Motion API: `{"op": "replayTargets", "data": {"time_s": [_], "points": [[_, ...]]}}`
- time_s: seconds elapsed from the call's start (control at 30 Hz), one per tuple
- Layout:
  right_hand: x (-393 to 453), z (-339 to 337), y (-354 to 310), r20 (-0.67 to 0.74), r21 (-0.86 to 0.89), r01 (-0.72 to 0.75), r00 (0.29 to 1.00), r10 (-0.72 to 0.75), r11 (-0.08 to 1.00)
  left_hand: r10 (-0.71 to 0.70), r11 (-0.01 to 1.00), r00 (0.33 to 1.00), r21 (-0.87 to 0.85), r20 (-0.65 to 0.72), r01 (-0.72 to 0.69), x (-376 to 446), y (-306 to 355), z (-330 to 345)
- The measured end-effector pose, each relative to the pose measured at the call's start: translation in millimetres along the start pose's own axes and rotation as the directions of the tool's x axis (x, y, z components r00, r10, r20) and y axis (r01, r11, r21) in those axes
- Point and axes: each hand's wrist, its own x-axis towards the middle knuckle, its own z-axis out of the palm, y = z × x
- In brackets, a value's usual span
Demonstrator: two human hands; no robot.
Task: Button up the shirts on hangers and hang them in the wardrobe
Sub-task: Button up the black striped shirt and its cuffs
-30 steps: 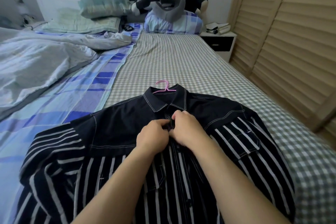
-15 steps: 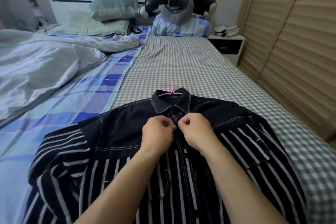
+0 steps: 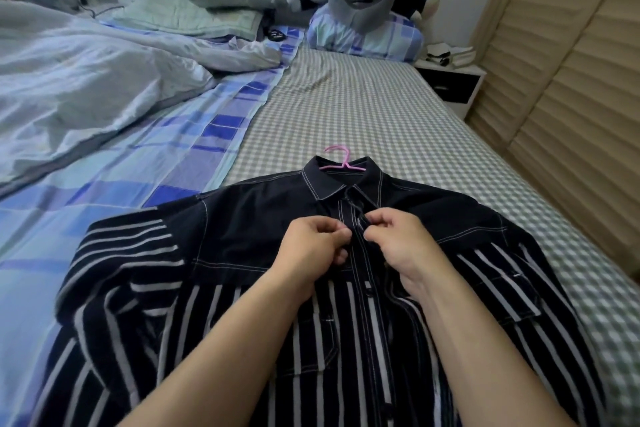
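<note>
Shirt: the dark shirt (image 3: 242,236) with white stripes lies front-up on the bed (image 3: 363,107), collar pointing away from the person, sleeves spread to either side.
Wardrobe: the slatted doors (image 3: 571,87) along the right of the bed look like the wardrobe, and I judge them closed; nothing hangs there in view.
Hanger: the pink hanger (image 3: 341,159) is already inside the shirt, only its hook showing past the collar.
Placket: the front strip (image 3: 367,274) runs down the middle; the collar end looks joined, while below the hands it seems to gape, with a button showing lower down.
Left hand: the left hand (image 3: 311,246) has its fingers curled and pinches the shirt edge just left of the placket.
Right hand: the right hand (image 3: 398,239) has finger and thumb curled on the opposite edge, close beside the left hand, at one of the upper buttons.
Done: hanger fitted; the top fastening appears closed, though too small to be sure.
Left: in my judgement most of the task, namely this button, the lower ones, then lifting the shirt by the hook and hanging it; no other shirts are in view.
</note>
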Motion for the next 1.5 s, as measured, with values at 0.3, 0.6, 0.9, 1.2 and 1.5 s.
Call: {"op": "replayTargets", "data": {"time_s": [0.3,0.6,0.9,1.2,1.5], "points": [[-6.9,-8.3,-8.0,0.203,0.136,-0.077,0.978,0.048,0.988,-0.019,0.999,1.000,-0.037,0.013,0.019,1.3,1.3,1.9],[-16.3,4.5,-8.1,0.033,-0.021,0.019,0.999,-0.018,1.000,-0.054,0.998,0.998,-0.041,0.016,0.055,0.9,6.4,-0.1],[-22.5,-9.9,-19.3,-0.008,0.216,0.013,1.000,-0.012,0.976,0.006,0.999,1.000,0.042,-0.029,-0.004,1.0,5.5,6.9],[-18.7,13.2,-3.3,-0.086,-0.169,0.079,0.992,-0.095,0.982,-0.081,0.997,0.997,-0.010,-0.005,0.080,2.5,6.7,-0.9],[-24.4,-0.5,-6.4,0.063,0.157,-0.046,0.997,0.036,0.987,-0.147,0.984,0.986,-0.088,0.074,0.153,1.3,17.7,-3.7]]}}
